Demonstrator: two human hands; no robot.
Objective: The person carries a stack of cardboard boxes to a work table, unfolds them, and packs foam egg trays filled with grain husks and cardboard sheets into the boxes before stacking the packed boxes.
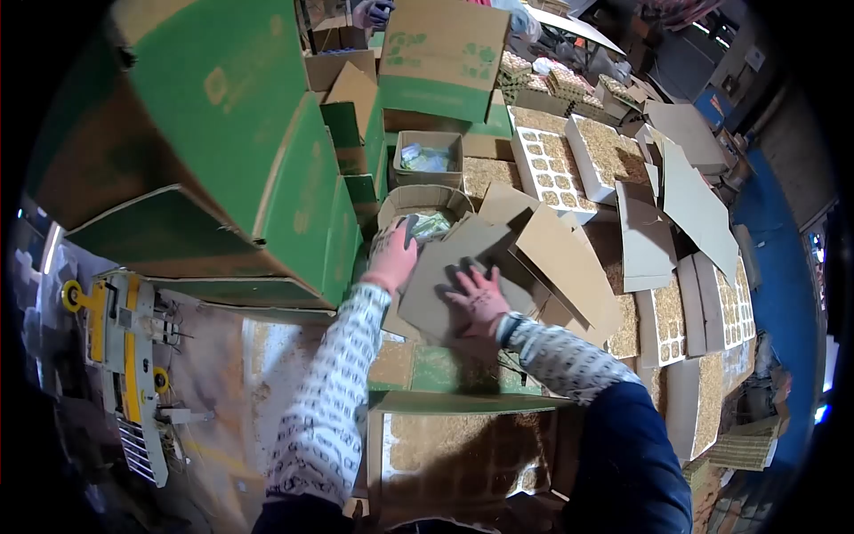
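My right hand (480, 298), in a pink glove with dark fingertips, lies with fingers spread on a grey-brown cardboard sheet (445, 279). My left hand (393, 255), gloved the same way, is at the sheet's left edge, beside the near rim of a round-sided cardboard container (411, 196). Its fingers point away from me and look partly extended; I see nothing held in them. Small printed packets (433, 224) lie inside that container. More loose cardboard pieces (556, 254) overlap to the right of the sheet.
Large green cardboard boxes (294, 178) rise on the left. Before me stands an open carton (471, 405) holding a white tray with grainy tan material. Similar trays (556, 169) line the right. A small box (427, 147) holds packets. A co-worker's gloved hand (374, 12) shows at the back.
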